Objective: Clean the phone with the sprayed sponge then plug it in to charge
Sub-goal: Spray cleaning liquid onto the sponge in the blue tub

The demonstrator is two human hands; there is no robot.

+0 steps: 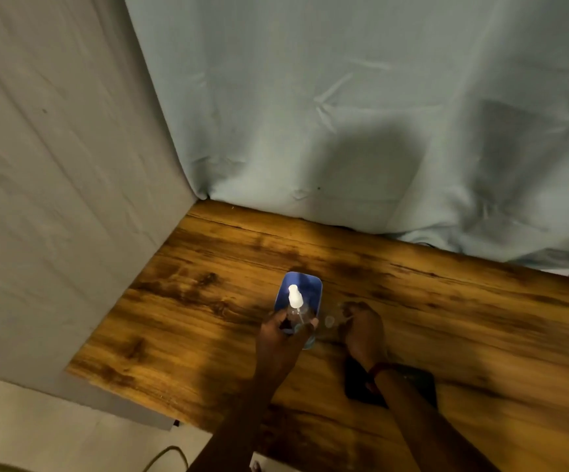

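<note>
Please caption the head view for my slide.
Left hand holds clear spray bottle over blue sponge; black phone waits.

Dim, warm indoor light, apparently from behind the camera: a head-shaped shadow lands on the blue-grey curtain (pixel 344 114), and dark shadow pools on the counter (pixel 463 318) around the hands. White spray bottle cap (pixel 294 296) is nearly blown out. Right hand (pixel 364 328) is motion-blurred, the left one sharper. Wide-angle bending at edges; overall soft, with compression smear.
</note>
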